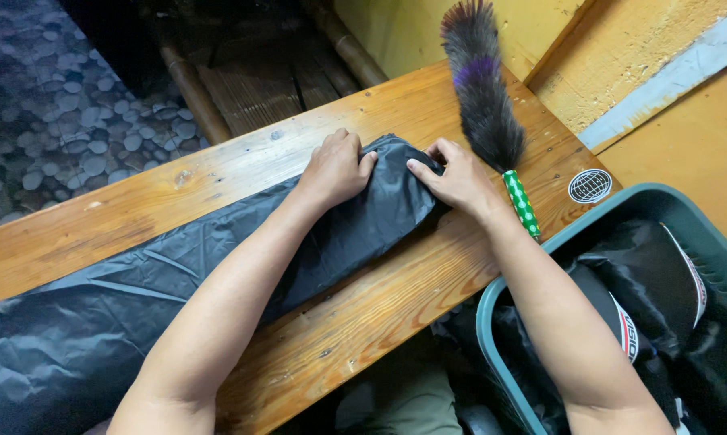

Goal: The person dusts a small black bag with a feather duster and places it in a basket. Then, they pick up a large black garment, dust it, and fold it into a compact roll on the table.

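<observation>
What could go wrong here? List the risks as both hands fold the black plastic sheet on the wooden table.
The right hand works close beside the dark feather duster with a green dotted handle, so an elbow or wrist might nudge it off the wooden table. The thin, creased black plastic sheet under the left hand looks slippery and may unfold.

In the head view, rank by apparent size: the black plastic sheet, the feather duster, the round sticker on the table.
Largest to smallest:
1. black plastic sheet, though its near end sits close to the camera
2. feather duster
3. round sticker
</observation>
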